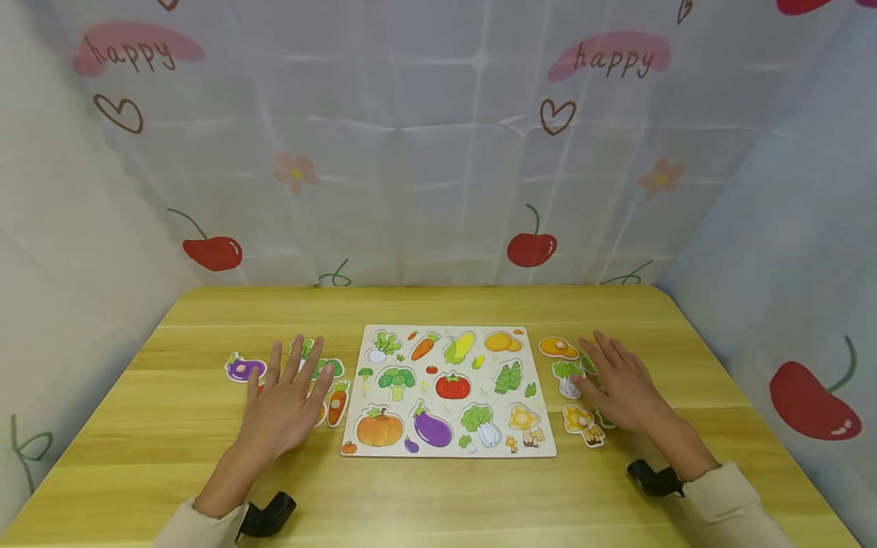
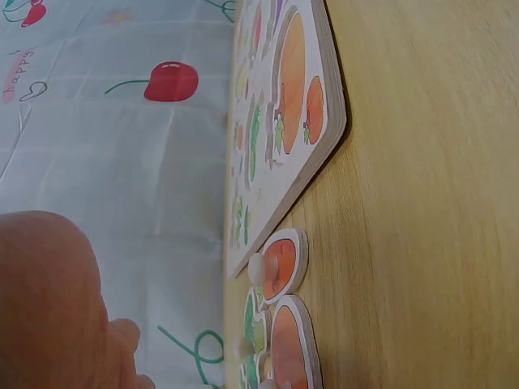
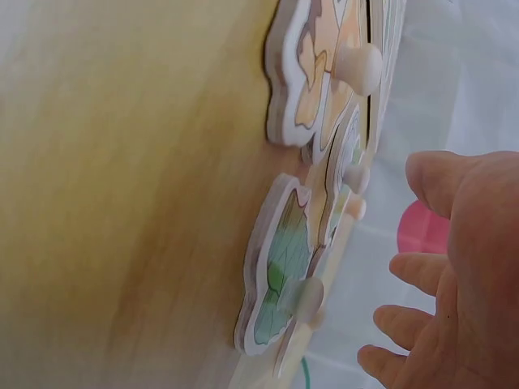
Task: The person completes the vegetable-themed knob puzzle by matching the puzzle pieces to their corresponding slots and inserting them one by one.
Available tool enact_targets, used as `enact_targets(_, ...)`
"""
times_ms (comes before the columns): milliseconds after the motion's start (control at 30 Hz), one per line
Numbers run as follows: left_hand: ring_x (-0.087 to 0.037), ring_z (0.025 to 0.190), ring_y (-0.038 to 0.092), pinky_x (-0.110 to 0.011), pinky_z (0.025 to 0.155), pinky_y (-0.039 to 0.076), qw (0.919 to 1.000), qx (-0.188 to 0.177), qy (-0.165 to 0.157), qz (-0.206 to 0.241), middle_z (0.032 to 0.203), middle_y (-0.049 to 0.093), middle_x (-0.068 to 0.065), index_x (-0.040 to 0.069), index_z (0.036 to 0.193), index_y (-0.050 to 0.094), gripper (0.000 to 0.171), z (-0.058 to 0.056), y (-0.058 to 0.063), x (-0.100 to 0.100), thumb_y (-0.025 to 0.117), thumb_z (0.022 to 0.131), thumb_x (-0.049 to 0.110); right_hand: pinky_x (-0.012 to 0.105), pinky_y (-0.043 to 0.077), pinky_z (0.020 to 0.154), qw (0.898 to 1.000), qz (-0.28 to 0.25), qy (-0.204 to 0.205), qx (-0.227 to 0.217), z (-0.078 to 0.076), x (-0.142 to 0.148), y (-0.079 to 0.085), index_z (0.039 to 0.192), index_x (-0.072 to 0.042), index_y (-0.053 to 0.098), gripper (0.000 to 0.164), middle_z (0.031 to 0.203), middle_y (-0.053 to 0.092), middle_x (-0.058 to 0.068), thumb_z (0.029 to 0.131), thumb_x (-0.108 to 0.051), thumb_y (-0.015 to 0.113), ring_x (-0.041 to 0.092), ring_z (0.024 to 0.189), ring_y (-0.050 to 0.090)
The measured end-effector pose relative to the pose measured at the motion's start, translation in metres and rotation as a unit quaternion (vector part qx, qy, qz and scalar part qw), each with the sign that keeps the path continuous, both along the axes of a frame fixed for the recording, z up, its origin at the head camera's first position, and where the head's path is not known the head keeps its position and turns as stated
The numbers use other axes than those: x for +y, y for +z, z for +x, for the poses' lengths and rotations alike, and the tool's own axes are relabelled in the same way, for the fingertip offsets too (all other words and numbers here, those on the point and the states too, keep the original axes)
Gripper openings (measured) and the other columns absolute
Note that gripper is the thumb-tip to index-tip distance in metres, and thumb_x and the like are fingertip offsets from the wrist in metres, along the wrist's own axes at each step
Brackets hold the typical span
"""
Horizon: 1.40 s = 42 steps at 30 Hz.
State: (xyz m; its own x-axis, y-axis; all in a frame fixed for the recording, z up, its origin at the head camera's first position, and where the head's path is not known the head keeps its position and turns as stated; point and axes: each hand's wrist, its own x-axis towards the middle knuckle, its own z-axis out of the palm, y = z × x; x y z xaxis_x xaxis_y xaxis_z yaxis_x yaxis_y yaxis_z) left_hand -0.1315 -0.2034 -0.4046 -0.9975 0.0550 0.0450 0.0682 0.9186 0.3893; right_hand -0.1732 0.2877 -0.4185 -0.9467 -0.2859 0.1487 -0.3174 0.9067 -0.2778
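A wooden peg puzzle board [image 1: 425,407] printed with vegetables lies in the middle of the table. My left hand [image 1: 284,411] is held over loose knobbed pieces on the left, fingers spread and holding nothing. Around it show an eggplant piece [image 1: 245,371], a carrot piece [image 1: 337,405] and green pieces; others are partly hidden beneath the hand. On the right, my right hand [image 1: 626,392] hovers with fingers extended, also holding nothing. Close to it lie a potato piece [image 1: 556,348], a leafy cabbage piece [image 1: 567,379] and a mushroom piece [image 1: 584,426]. A green piece [image 3: 280,271] with a knob shows in the right wrist view.
The light wood table [image 1: 438,502] reaches back to a white curtain [image 1: 411,190] printed with cherries and hearts. Black wrist camera mounts [image 1: 269,516] sit by both cuffs. Curtain-like walls stand on both sides.
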Motion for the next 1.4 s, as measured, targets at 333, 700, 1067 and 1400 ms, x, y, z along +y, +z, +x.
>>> enact_targets(333,-0.051,0.150,0.009,-0.079,0.109,0.003,0.9998,0.013,-0.010,0.013,0.165,0.018,-0.022,0.015,0.160,0.025,0.065,-0.003,-0.003,-0.002,0.020,0.107,0.053,0.074,0.022,0.108,1.000,-0.019,-0.001,-0.008,0.005,0.003,-0.003,0.149,0.004,0.039,0.066,0.156,0.026,0.035,0.101,-0.036,0.059,0.060,0.141,0.024)
enact_targets(700,-0.051,0.148,0.021,-0.077,0.109,0.012,0.9993,0.015,-0.026,0.022,0.162,0.027,-0.021,0.014,0.159,0.030,0.063,-0.005,0.004,-0.011,0.019,0.108,0.050,0.073,0.028,0.106,0.998,-0.050,0.042,0.013,0.020,-0.012,-0.007,0.150,-0.002,0.042,0.064,0.156,0.033,0.028,0.098,-0.031,0.065,0.054,0.141,0.031)
enact_targets(1067,-0.052,0.146,0.025,-0.077,0.106,0.014,0.9990,0.014,-0.019,0.038,0.160,0.032,-0.023,0.013,0.157,0.034,0.062,-0.007,0.012,-0.022,0.028,0.108,0.051,0.071,0.029,0.108,0.992,-0.079,0.093,0.005,0.017,-0.029,-0.006,0.149,-0.004,0.045,0.062,0.158,0.032,0.025,0.097,-0.030,0.067,0.051,0.144,0.029)
enact_targets(1400,-0.051,0.142,0.033,-0.076,0.105,0.017,0.9976,0.026,-0.039,0.052,0.153,0.043,-0.024,0.010,0.153,0.040,0.060,-0.010,0.006,-0.025,0.038,0.107,0.048,0.070,0.027,0.111,0.982,-0.116,0.121,-0.089,0.018,-0.035,0.005,0.151,-0.007,0.042,0.080,0.162,0.029,0.017,0.089,-0.044,0.074,0.045,0.148,0.026)
